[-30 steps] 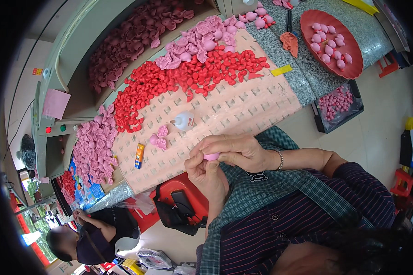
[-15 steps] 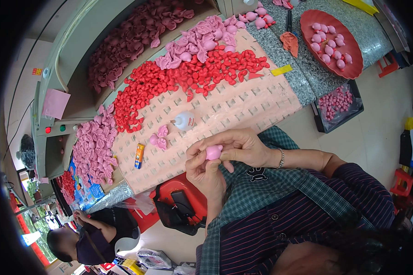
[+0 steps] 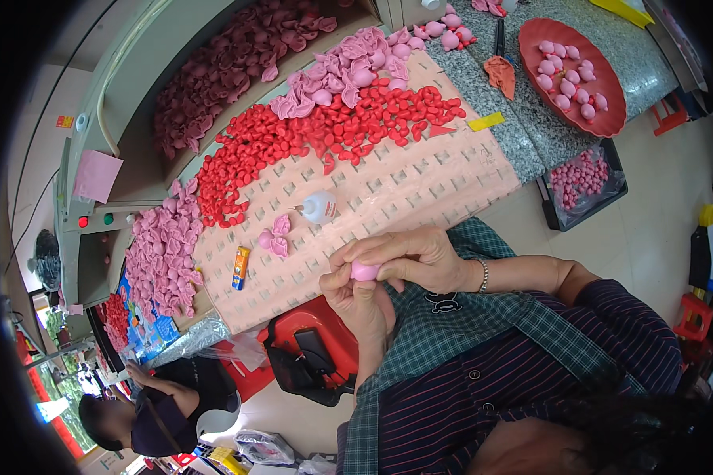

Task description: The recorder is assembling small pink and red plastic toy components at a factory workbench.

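Just in front of my apron, both hands grip one small, round pink rubbery piece. My left hand pinches it from below, thumb and fingertips closed on its side. My right hand, with a bracelet at the wrist, has its fingers bent over the top and its thumb against the piece. Fingers hide part of it. On the table near them lie a few loose pink moulded pieces, a white squeeze bottle with a thin nozzle, and a small orange-and-blue box.
Red pieces spread across the pink-covered table, with heaps of pink pieces beside them. A red dish of finished-looking pink balls stands far right, above a black tray. Another person sits lower left.
My fingers have shifted slightly around the pink piece, and it has turned a little, so its small protruding tip no longer shows. The things on the table stay in place.
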Action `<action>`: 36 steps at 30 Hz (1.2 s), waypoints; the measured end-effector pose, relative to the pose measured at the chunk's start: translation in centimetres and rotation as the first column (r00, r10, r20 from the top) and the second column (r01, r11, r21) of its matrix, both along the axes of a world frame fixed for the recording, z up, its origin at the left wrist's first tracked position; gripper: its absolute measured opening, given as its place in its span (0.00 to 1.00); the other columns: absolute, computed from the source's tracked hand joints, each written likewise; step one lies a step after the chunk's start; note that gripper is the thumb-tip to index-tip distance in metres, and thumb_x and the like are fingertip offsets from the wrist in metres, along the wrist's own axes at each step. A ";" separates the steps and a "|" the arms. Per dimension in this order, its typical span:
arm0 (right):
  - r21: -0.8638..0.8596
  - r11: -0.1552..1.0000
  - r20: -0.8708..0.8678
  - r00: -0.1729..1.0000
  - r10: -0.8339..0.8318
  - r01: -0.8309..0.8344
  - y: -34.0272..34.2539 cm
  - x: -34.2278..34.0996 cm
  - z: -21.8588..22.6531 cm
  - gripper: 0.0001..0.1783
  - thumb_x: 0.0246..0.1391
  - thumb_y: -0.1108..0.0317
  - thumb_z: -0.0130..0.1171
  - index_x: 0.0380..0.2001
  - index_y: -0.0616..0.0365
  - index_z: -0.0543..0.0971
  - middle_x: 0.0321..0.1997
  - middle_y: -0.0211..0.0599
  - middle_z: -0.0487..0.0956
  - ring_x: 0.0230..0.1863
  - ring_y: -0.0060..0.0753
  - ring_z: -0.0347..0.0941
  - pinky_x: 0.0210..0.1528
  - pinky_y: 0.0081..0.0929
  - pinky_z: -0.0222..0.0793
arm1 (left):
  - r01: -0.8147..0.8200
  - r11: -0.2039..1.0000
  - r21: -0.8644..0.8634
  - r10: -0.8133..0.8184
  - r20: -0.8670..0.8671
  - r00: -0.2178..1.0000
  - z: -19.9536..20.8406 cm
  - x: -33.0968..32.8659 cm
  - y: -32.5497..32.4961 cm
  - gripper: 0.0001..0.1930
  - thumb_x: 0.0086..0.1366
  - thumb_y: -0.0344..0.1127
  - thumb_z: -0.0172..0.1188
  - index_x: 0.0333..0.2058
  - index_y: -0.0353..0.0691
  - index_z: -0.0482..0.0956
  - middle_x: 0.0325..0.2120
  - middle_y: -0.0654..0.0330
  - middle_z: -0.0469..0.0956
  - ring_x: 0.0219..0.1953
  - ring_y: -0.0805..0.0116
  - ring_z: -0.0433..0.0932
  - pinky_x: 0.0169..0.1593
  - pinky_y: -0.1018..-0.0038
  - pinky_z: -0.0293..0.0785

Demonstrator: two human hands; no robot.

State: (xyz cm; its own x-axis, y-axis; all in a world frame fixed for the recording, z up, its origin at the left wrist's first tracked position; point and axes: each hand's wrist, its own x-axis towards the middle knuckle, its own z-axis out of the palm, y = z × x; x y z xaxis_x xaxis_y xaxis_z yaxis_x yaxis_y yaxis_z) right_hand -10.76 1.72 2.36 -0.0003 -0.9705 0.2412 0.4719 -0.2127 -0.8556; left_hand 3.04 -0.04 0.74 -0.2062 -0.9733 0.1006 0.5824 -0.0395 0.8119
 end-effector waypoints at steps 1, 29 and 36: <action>0.047 0.999 0.022 1.000 0.022 -0.023 -0.1 0.0 -0.2 0.15 0.59 0.78 0.57 0.49 0.58 0.82 0.57 0.43 0.79 0.35 0.15 0.76 0.29 0.12 0.72 | -0.001 1.000 0.005 0.002 -0.021 1.000 0.1 0.0 0.0 0.13 0.63 0.35 0.66 0.44 0.48 0.73 0.49 0.51 0.73 0.40 0.62 0.80 0.22 0.77 0.79; 0.559 0.793 0.468 0.882 -0.061 -0.242 0.4 -1.2 0.9 0.10 0.66 0.66 0.55 0.39 0.62 0.81 0.34 0.37 0.82 0.19 0.20 0.73 0.20 0.14 0.67 | 0.191 0.730 -0.656 0.394 0.632 0.667 0.9 1.0 -1.2 0.21 0.61 0.20 0.64 0.53 0.37 0.72 0.50 0.46 0.73 0.49 0.59 0.77 0.49 0.70 0.76; 0.346 0.936 0.249 0.968 -0.023 -0.066 0.4 -0.4 1.0 0.12 0.65 0.71 0.55 0.48 0.63 0.80 0.37 0.37 0.83 0.28 0.20 0.78 0.32 0.16 0.73 | -0.032 0.831 -0.555 0.360 0.493 0.792 0.6 0.7 -0.5 0.20 0.62 0.21 0.64 0.52 0.37 0.72 0.48 0.48 0.73 0.45 0.64 0.78 0.45 0.74 0.77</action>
State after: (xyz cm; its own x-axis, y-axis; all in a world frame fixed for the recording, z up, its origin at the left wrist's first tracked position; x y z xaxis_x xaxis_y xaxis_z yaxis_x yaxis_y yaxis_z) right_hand -11.15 2.15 3.35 0.0062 -0.9930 -0.1178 0.6769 0.0908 -0.7304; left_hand 3.73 -0.58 1.29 -0.1931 -0.8409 0.5056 -0.0324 0.5205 0.8533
